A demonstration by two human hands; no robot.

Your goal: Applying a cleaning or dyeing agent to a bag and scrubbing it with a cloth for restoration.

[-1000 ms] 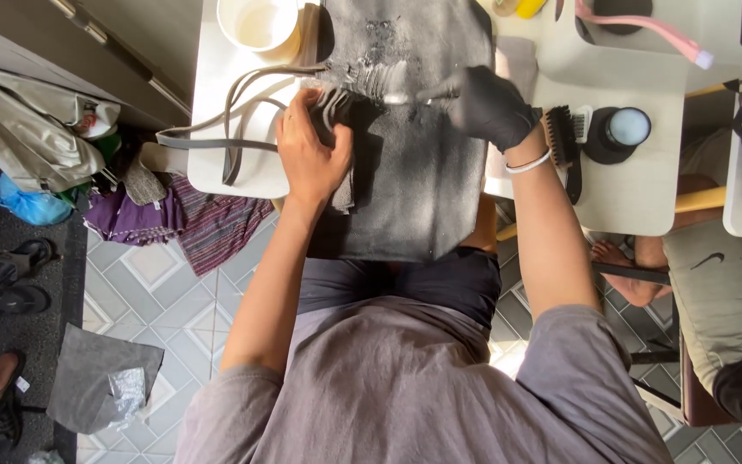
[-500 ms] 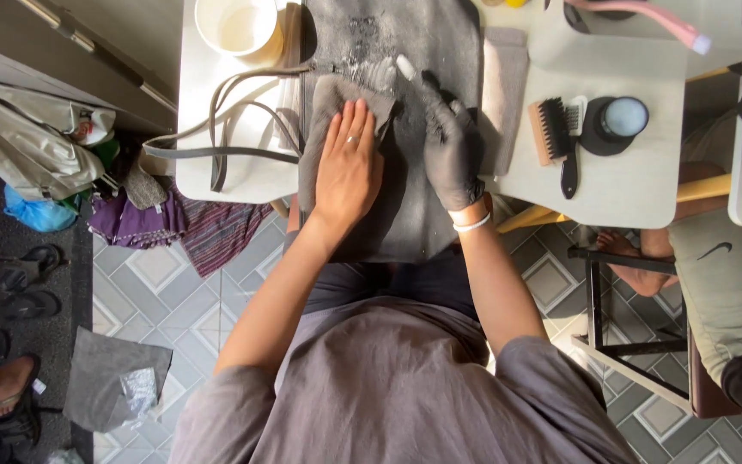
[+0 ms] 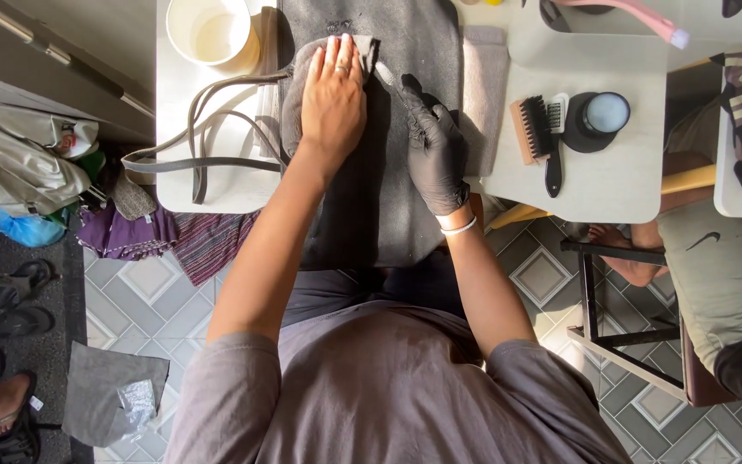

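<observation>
Left hand (image 3: 333, 96), bare, pressed flat on grey bag (image 3: 302, 86) lying on dark mat (image 3: 371, 189) atop white counter (image 3: 191, 185). Right hand (image 3: 434, 148), black-gloved, fingers closed around small brush (image 3: 388, 76) touching bag. Bag straps (image 3: 199, 155) trail left. Cup (image 3: 213, 33) nearby.

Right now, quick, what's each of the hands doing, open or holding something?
Left hand: open, pressed flat on the grey bag.
Right hand: black-gloved, closed around a small brush handle aimed at the bag.
</observation>
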